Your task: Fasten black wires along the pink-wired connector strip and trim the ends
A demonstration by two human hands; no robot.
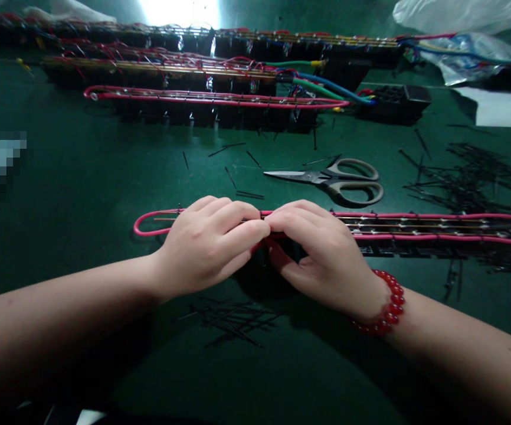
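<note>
A long, narrow strip of black parts with brass-coloured rails [441,226] lies across the table, with a pink cable [415,238] looped along both its edges. Over its left part, my left hand [213,239] is closed, fingers on top and thumb near the front edge. My right hand [320,248], with a red bead bracelet at the wrist, pinches the pink cable right beside it, and the fingertips of both hands meet there. Whatever small piece may be between the fingertips is hidden. Thin black cable ties [238,321] lie in a loose pile in front of my hands.
Grey-handled scissors [326,176] lie behind my hands, among scattered cable ties. A bigger heap of black cable ties [468,174] is at the right. Similar wired strips [220,100] lie along the back, near clear plastic bags [468,56] and white paper [507,107].
</note>
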